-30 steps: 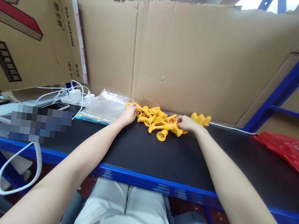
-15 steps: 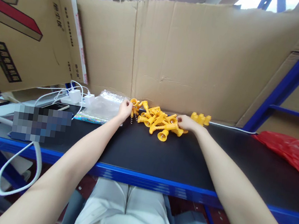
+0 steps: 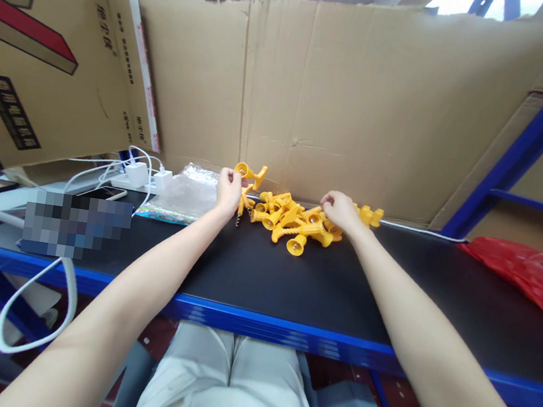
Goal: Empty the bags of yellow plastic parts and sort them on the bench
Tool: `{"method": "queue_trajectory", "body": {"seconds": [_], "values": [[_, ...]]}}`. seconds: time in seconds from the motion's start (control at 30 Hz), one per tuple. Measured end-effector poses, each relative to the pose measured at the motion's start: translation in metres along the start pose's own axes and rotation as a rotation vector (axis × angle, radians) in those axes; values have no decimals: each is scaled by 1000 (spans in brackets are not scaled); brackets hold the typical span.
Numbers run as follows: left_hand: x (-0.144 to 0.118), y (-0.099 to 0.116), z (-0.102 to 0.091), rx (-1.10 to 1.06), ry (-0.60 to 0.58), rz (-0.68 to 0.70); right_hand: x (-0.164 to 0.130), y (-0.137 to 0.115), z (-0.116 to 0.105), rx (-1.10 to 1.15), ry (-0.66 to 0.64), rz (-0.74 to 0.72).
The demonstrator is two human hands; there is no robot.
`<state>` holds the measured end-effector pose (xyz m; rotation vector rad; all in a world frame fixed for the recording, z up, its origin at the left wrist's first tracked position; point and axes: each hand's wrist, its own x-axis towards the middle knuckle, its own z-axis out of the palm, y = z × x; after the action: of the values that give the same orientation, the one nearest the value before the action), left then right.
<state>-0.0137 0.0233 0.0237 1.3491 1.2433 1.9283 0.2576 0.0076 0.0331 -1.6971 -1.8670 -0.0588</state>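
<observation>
My left hand [image 3: 230, 191] is closed on a yellow plastic corkscrew [image 3: 259, 178] with a bell-shaped end, raised at the left of the pile. Just under it are more yellow pieces with a metal spiral [image 3: 237, 220]; whether the hand holds these too I cannot tell. Several yellow corkscrews [image 3: 292, 216] lie heaped on the black shelf, some with bells facing me. Over the right side of this heap hovers my right hand [image 3: 340, 210], fingers loosely bent and apart, no item visible in them. Partly behind it stand yellow pieces [image 3: 371, 216].
A clear plastic bag [image 3: 185, 191] lies left of the pile, beside white chargers [image 3: 137, 174] and cables. A phone [image 3: 104, 193] is farther left. Red plastic [image 3: 524, 276] covers the right end. Cardboard [image 3: 365, 109] walls the back; a blue metal edge [image 3: 284, 330] runs along the front.
My left hand has raised the corkscrew slightly, so its bell and handle show more. My right hand has lifted off the heap, up and away from the pieces it touched.
</observation>
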Motion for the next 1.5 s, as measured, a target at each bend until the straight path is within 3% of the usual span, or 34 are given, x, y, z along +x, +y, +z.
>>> {"method": "queue_trajectory", "body": {"seconds": [0.07, 0.13, 0.27, 0.33, 0.43, 0.57, 0.67, 0.8, 0.87, 1.03, 1.27, 1.5], "values": [[-4, 9, 2, -49, -8, 36, -2, -15, -5, 181, 116, -25], [-11, 17, 4, -58, -43, 117, -5, -33, -10, 425, 137, -62], [-33, 32, 9, 94, -154, 465, -16, -67, -14, 866, -27, -68], [-45, 37, 12, 221, -221, 680, -21, -77, -13, 987, -127, -37], [-58, 41, 16, 377, -415, 977, -26, -85, -10, 1106, -163, -40], [-62, 43, 16, 550, -565, 1124, -30, -87, -11, 1168, -166, -21], [-58, 43, 13, 628, -571, 1128, -31, -86, -16, 1099, -136, 0], [-47, 42, 8, 671, -379, 1010, -33, -84, -22, 999, -158, -30], [-41, 40, 5, 714, -345, 932, -35, -85, -23, 963, -213, -55], [-34, 37, -3, 861, -440, 799, -39, -85, -22, 749, -280, -169], [-40, 46, -6, 1003, -443, 753, -36, -79, -24, 290, -63, -424], [-45, 53, -3, 1043, -490, 709, -34, -74, -29, -86, 0, -514]]}}
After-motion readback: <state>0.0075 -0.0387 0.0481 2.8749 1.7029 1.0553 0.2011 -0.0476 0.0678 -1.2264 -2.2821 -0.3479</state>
